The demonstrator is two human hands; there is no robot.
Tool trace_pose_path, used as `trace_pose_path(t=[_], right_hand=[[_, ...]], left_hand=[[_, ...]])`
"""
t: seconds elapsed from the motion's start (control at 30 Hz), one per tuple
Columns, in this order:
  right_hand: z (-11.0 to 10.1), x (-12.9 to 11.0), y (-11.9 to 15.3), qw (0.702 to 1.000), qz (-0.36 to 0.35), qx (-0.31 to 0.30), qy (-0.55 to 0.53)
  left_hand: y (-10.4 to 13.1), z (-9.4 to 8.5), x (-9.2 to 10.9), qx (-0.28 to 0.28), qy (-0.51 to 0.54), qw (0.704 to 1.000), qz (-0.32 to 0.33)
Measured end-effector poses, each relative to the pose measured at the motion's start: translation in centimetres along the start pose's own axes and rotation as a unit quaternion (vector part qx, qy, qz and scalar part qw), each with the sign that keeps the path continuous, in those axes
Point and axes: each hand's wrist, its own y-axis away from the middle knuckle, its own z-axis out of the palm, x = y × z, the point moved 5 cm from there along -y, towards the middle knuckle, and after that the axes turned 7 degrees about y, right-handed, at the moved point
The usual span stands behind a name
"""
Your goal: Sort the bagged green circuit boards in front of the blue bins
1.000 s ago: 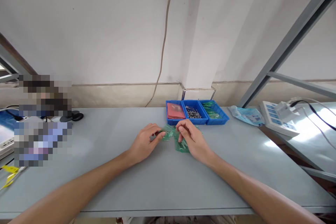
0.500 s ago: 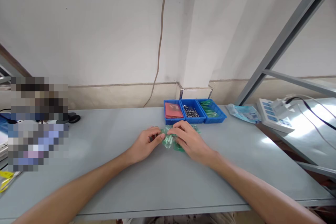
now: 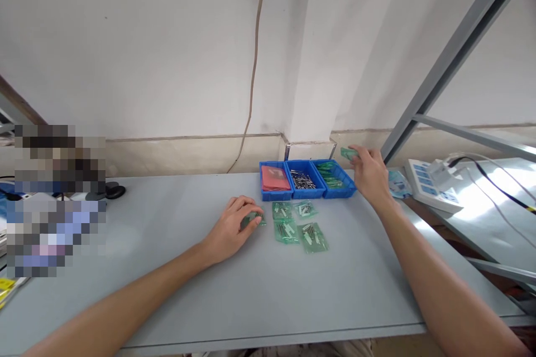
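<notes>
Four filled green bags (image 3: pixel 300 227) lie on bench (image 3: pixel 167 268); left hand (image 3: pixel 233 227) pinches another, right hand (image 3: pixel 368 174) grips an empty bag (image 3: pixel 348 153) above the blue tray (image 3: pixel 335 178).

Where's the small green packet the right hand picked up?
In the head view, the small green packet is pinched in the right hand, held just above the far right end of the row of blue plastic bins, near the wall.

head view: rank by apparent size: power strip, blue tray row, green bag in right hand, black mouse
1. Blue tray row
2. Power strip, though partly covered by a plug
3. Black mouse
4. Green bag, mostly hidden by the right hand; mouse and bag look close, so their order is unsure.
</notes>
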Motion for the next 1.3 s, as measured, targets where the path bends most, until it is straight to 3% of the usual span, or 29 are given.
trace_pose_path(t=[0.17, 0.5, 1.03, 1.3], right_hand=[[1.9, 1.0, -1.7, 0.999, -0.025, -0.029, -0.017], [4.5, -0.9, -1.6, 0.982, -0.150, -0.117, -0.004], [6.7, -1.2, -0.9, 0.981, -0.067, -0.178, 0.028], [5.2, -2.3, -0.6, 0.987, -0.060, -0.142, 0.045]], left_hand=[[0.0, 0.1, 0.0, -0.003, -0.031, 0.999, 0.024], [-0.1, 0.4, -0.1, -0.016, -0.063, 0.997, 0.032], [-0.1, 0.8, -0.1, -0.044, -0.080, 0.995, 0.034], [0.0, 0.8, -0.2, -0.046, -0.089, 0.994, 0.034]])
